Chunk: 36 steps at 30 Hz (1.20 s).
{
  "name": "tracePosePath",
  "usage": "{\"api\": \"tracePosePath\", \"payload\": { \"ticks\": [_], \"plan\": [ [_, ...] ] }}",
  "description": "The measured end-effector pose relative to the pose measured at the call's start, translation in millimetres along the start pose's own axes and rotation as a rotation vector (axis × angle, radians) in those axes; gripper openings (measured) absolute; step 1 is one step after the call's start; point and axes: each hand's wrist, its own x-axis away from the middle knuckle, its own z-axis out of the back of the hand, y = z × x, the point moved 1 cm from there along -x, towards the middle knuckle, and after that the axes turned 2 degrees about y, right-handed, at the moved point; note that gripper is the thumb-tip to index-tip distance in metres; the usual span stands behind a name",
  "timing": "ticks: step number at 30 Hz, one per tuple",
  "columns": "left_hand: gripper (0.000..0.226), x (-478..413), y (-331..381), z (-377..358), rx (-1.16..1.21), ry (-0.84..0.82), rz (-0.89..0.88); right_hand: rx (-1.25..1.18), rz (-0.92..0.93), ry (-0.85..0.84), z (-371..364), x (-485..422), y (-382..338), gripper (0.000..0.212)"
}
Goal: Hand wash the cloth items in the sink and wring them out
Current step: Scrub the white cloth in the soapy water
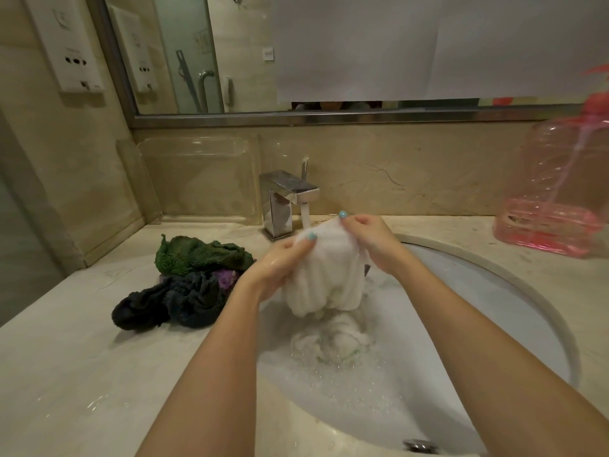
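A: hands?
B: left hand point(280, 263) wrapped round the left side of the white cloth point(324, 278), thumb on top; right hand point(370, 239) pinching the cloth's top edge, fingers curled; both holding, neither free; teal polish on the nails.
A: where's the cloth?
B: held up over the sink point(478, 291), bunched, hanging in folds below the hands; its top is right under the tap point(290, 192); stream point(305, 216) running, lands on the cloth between the thumbs; lower end hangs close to the water, can't tell if it touches.
A: anything in the basin?
B: soapy water, bubbles across the surface; pale wad point(333, 341) of cloth sits in it, straight below the held one; can't tell if it's a separate item or the same cloth's tail; metal fitting point(420, 445) on the near wall.
A: rest of the pile?
B: on the counter point(82, 374) left of the sink; green cloth point(197, 253) at the back, dark cloth point(164, 303) in front, purple bit point(225, 278) between them; all touching, heaped; pile's right edge just beside the left wrist; counter looks wet near the front.
A: background?
B: clear tray point(197, 179) against the wall left of the tap; pink bottle point(557, 192) on the counter far right, well apart from the hands; mirror point(329, 44) above the backsplash.
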Motion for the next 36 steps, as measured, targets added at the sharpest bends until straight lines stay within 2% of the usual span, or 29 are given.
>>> {"api": "tracePosePath", "payload": {
  "ticks": [4, 6, 8, 10, 13, 15, 17, 19, 21, 24, 26, 29, 33, 36],
  "plan": [
    [0.038, -5, 5, 5, 0.226, 0.111, -0.153, 0.379, -0.155, -0.318, 0, 11, 15, 0.041],
    [0.033, -9, 5, 5, 0.330, 0.166, -0.159, 0.406, -0.255, -0.377, 0, 14, 28, 0.050],
    [0.029, -12, 7, 3, 0.431, 0.245, -0.196, 0.149, -0.304, -0.343, 2, 15, 27, 0.048],
    [0.032, -16, 8, 2, 0.561, 0.345, -0.198, -0.166, -0.250, -0.250, 1, 12, 15, 0.041],
    [0.041, -22, 13, -7, 0.685, 0.405, -0.051, -0.359, -0.182, -0.109, -19, 7, -5, 0.024],
    [0.029, -23, 15, -18, 0.555, 0.446, -0.019, -0.260, -0.146, -0.084, -41, 8, -10, 0.023],
    [0.020, -25, 11, -23, 0.259, 0.539, -0.066, -0.100, -0.085, -0.064, -58, 14, -10, 0.023],
    [0.021, -26, 2, -18, 0.081, 0.590, -0.065, -0.017, -0.013, -0.070, -70, 22, -10, 0.025],
    [0.026, -29, -2, -16, 0.002, 0.568, -0.032, 0.016, 0.036, -0.019, -79, 25, -13, 0.032],
    [0.036, -22, 7, -39, 0.048, 0.521, -0.079, 0.102, 0.018, 0.340, -72, 12, -20, 0.044],
    [0.043, -12, 13, -61, 0.050, 0.506, -0.098, 0.015, -0.084, 0.501, -59, 3, -14, 0.042],
    [0.043, -10, 15, -61, 0.027, 0.518, -0.110, -0.121, -0.119, 0.418, -61, 8, -3, 0.034],
    [0.035, -21, 6, -21, 0.031, 0.637, -0.049, -0.005, 0.032, 0.194, -90, 27, -7, 0.045],
    [0.030, -12, 7, -19, 0.191, 0.611, -0.014, 0.082, 0.092, 0.177, -90, 25, -16, 0.049]
  ]
}}
